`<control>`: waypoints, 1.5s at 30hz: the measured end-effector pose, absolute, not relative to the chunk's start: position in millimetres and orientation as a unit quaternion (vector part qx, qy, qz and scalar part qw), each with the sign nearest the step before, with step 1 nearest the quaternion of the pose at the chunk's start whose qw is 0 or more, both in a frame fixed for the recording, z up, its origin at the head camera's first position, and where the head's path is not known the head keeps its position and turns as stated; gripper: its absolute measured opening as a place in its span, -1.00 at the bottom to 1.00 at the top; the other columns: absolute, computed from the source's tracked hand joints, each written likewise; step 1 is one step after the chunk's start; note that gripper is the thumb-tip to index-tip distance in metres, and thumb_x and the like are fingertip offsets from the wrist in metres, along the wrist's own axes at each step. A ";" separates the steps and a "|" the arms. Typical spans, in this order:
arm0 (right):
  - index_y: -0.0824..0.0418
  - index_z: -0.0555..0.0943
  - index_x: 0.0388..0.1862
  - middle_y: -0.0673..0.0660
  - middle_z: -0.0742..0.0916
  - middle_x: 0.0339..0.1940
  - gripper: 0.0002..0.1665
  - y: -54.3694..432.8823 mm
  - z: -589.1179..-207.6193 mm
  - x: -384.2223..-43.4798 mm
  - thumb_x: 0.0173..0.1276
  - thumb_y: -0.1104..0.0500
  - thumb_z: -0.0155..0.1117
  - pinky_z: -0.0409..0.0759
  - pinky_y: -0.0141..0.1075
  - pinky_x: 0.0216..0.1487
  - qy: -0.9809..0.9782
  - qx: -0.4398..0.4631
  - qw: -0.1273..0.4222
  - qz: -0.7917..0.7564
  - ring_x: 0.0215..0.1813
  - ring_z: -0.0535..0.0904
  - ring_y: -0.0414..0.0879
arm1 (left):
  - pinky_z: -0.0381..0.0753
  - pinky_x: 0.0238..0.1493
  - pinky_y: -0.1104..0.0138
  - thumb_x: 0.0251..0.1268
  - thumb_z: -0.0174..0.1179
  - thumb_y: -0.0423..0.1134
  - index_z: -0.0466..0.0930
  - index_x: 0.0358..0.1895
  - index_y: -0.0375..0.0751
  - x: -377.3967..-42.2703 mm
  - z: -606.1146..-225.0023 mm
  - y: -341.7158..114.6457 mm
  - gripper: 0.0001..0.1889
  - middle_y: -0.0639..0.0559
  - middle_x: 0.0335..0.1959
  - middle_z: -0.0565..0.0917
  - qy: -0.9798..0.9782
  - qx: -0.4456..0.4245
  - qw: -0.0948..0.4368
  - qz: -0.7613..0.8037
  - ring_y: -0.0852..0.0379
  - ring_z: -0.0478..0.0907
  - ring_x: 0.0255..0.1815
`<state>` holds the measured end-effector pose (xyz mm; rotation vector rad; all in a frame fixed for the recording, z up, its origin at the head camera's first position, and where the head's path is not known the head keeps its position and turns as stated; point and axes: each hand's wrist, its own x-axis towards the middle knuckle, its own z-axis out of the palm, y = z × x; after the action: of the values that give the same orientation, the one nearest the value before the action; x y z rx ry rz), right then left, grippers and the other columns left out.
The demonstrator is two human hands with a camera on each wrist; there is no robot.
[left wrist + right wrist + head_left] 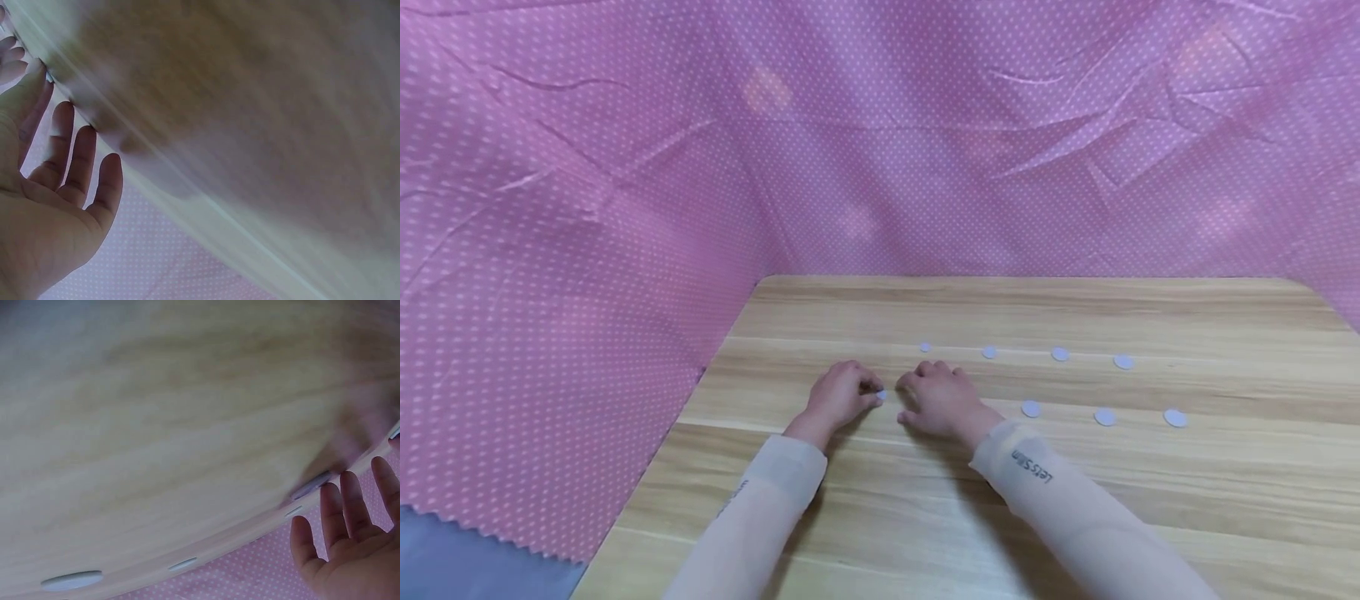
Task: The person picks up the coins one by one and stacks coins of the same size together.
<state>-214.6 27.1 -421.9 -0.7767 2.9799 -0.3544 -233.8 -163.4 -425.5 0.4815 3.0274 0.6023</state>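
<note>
A small, round white disc (pixel 882 395) lies at the left hand's thumb and index fingertips, which pinch its edge just over the wooden table (pixel 880 533). The other fingers of the left hand (pixel 842 396) are spread and slightly bent, as the left wrist view shows. Just to the right, the right hand (pixel 942 400) is held low over the wood, palm down, with loosely bent fingers. In the right wrist view, a white disc (pixel 310 485) shows close to the fingertips of that hand. Part of the table beneath the right palm is hidden in the head view.
Several white discs lie in two rows: a back row starting with a small disc (pixel 926 347) and ending at a larger disc (pixel 1123 362), and a front row to the right of the right hand, ending at another disc (pixel 1176 418). Pink dotted cloth (pixel 880 183) hangs around the table.
</note>
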 end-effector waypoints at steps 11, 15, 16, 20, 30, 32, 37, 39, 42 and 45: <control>-0.04 0.60 0.11 0.11 0.59 0.08 -0.53 18.8 -428.4 -213.9 0.25 -0.13 0.31 0.40 0.13 0.08 0.960 -0.255 0.003 -0.115 0.12 0.45 0.07 | 0.49 -0.15 0.21 0.05 0.42 -0.23 0.72 -0.34 0.00 -233.8 -429.1 -163.0 -0.91 0.19 -0.34 0.63 0.964 0.168 0.010 0.206 0.16 0.53 -0.20; -0.03 0.62 0.08 0.10 0.60 0.04 -0.57 16.8 -428.7 -212.3 0.25 -0.11 0.32 0.41 0.11 0.06 0.959 -0.256 -0.002 -0.120 0.08 0.46 0.07 | 0.49 -0.16 0.22 0.05 0.42 -0.24 0.72 -0.35 -0.02 -233.2 -429.6 -163.0 -0.91 0.19 -0.38 0.63 0.960 0.179 0.015 0.213 0.17 0.53 -0.24; -0.03 0.62 0.07 0.11 0.60 0.03 -0.57 16.8 -428.4 -212.0 0.25 -0.10 0.33 0.41 0.12 0.06 0.959 -0.256 -0.002 -0.123 0.08 0.46 0.07 | 0.49 -0.16 0.22 0.05 0.42 -0.24 0.73 -0.35 -0.02 -233.1 -429.5 -162.6 -0.91 0.19 -0.38 0.63 0.959 0.181 0.017 0.215 0.18 0.53 -0.25; -0.02 0.63 0.04 0.10 0.60 0.00 -0.61 17.0 -428.0 -211.0 0.24 -0.07 0.34 0.42 0.10 0.05 0.957 -0.258 -0.007 -0.130 0.05 0.47 0.07 | 0.48 -0.12 0.22 0.04 0.42 -0.23 0.72 -0.34 -0.02 -232.2 -429.2 -161.2 -0.90 0.21 -0.39 0.63 0.957 0.187 0.026 0.218 0.18 0.51 -0.23; 0.00 0.68 -0.07 0.07 0.63 -0.09 -0.70 18.2 -430.6 -208.7 0.21 0.00 0.39 0.52 -0.02 -0.11 0.950 -0.275 -0.034 -0.145 -0.08 0.50 0.01 | 0.47 -0.15 0.27 0.01 0.44 -0.22 0.71 -0.39 -0.02 -229.1 -430.3 -159.0 -0.90 0.23 -0.44 0.59 0.948 0.213 0.040 0.234 0.23 0.50 -0.31; 0.01 0.69 -0.11 0.06 0.64 -0.11 -0.73 19.8 -429.5 -207.9 0.21 0.01 0.40 0.52 -0.04 -0.13 0.948 -0.276 -0.033 -0.157 -0.11 0.50 0.00 | 0.47 -0.16 0.29 0.01 0.44 -0.22 0.70 -0.40 -0.02 -228.0 -430.3 -157.9 -0.90 0.23 -0.45 0.59 0.945 0.221 0.041 0.239 0.25 0.49 -0.32; 0.02 0.70 -0.21 0.05 0.65 -0.13 -0.79 24.2 -428.1 -205.5 0.21 0.00 0.40 0.53 -0.05 -0.16 0.943 -0.277 -0.032 -0.184 -0.11 0.50 0.01 | 0.48 -0.19 0.34 0.02 0.44 -0.24 0.71 -0.41 -0.03 -224.8 -430.7 -154.8 -0.91 0.24 -0.45 0.59 0.938 0.241 0.037 0.246 0.27 0.49 -0.34; 0.03 0.70 -0.24 0.05 0.65 -0.16 -0.81 25.9 -428.5 -204.6 0.20 0.01 0.41 0.53 -0.05 -0.16 0.940 -0.278 -0.032 -0.194 -0.12 0.51 0.01 | 0.49 -0.19 0.37 0.01 0.45 -0.25 0.72 -0.40 -0.04 -222.9 -430.7 -153.6 -0.91 0.23 -0.43 0.61 0.935 0.247 0.035 0.252 0.28 0.51 -0.34; 0.05 0.70 -0.29 0.02 0.64 -0.22 -0.84 28.4 -429.5 -203.5 0.17 0.05 0.43 0.53 -0.09 -0.17 0.937 -0.281 -0.033 -0.206 -0.14 0.50 -0.02 | 0.50 -0.17 0.37 0.01 0.45 -0.25 0.73 -0.39 -0.06 -219.5 -430.7 -152.0 -0.91 0.22 -0.41 0.63 0.931 0.257 0.031 0.258 0.28 0.53 -0.33; 0.05 0.70 -0.35 0.01 0.63 -0.28 -0.87 30.5 -430.7 -202.8 0.14 0.07 0.46 0.51 -0.11 -0.15 0.933 -0.285 -0.041 -0.218 -0.17 0.50 -0.03 | 0.47 -0.12 0.34 0.02 0.45 -0.23 0.74 -0.38 -0.03 -215.7 -429.4 -150.2 -0.91 0.24 -0.40 0.61 0.931 0.257 0.031 0.257 0.27 0.51 -0.29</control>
<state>-202.8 30.5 -430.7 -0.9181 3.0094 -0.7049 -215.7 -150.2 -429.4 0.7917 2.8696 0.7906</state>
